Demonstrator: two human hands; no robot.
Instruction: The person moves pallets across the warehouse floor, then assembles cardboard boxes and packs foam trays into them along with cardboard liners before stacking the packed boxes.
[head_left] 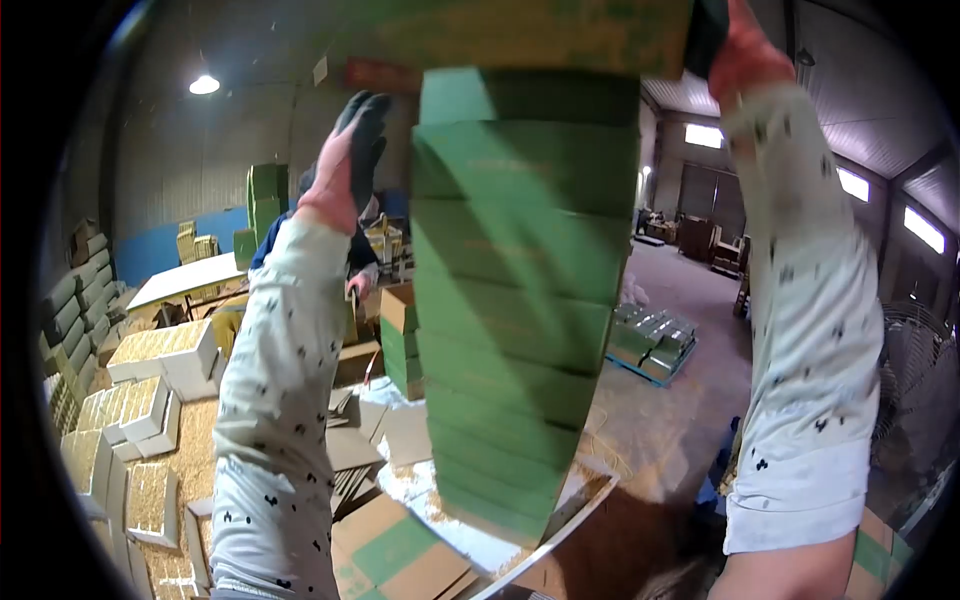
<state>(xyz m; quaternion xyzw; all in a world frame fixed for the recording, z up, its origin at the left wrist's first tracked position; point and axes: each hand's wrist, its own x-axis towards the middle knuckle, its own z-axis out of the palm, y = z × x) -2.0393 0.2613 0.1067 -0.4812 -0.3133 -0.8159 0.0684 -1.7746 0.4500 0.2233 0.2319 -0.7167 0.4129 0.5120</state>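
A tall stack of green cardboard boxes (515, 270) rises before me, slightly blurred. Across its top, close to the camera, lies another cardboard box (540, 35), brown and green, cut off by the upper frame edge. My right hand (735, 45), in a pink and dark glove, is against that box's right end; its fingers are partly out of frame. My left hand (350, 160), gloved the same way, is raised left of the stack with its fingers stretched upward, apart from the boxes. Both arms wear white spotted sleeves.
A white-edged tray (590, 500) surrounds the stack's base. Flattened cartons (395, 550) lie in front. White blocks with straw-coloured tops (150, 500) fill the left. Another person (365, 280) is behind my left arm. A blue pallet (655, 365) carries wrapped goods; a fan (905, 370) stands right.
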